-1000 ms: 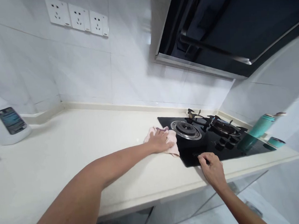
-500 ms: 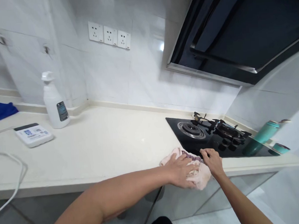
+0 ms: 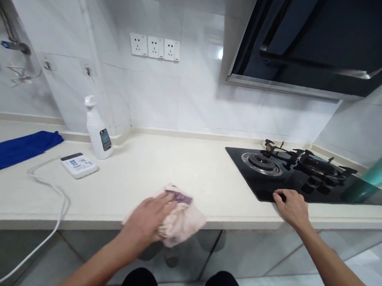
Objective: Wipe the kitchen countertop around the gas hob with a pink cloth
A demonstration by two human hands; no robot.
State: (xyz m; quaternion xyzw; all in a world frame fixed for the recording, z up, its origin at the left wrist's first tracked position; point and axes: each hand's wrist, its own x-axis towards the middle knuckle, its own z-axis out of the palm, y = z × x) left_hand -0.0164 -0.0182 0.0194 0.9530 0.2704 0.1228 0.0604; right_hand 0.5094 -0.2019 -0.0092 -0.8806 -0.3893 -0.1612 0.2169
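Observation:
A crumpled pale pink cloth [image 3: 183,223] with a purple patch lies on the front edge of the cream countertop [image 3: 166,161], part of it hanging over the edge. My left hand [image 3: 150,216], slightly blurred, presses on its left part and grips it. Far to the right, my right hand [image 3: 292,206] rests at the front edge of the black glass cooktop [image 3: 261,190]. Its fingers are curled, with thumb and forefinger bent toward each other. Whether anything lies inside those fingers is hidden.
A white spray bottle [image 3: 99,133] stands by the wall corner, near a white box-shaped device [image 3: 79,166] with a white cable [image 3: 61,211]. A blue cloth [image 3: 23,149] lies at left. Pan supports [image 3: 308,164] sit on the cooktop, below a dark range hood [image 3: 317,36]. A green cylinder [image 3: 378,170] is at right.
My left hand has slid the pink cloth leftward along the counter edge, away from the cooktop and my right hand. My right hand stays at the cooktop's edge. The view has shifted left.

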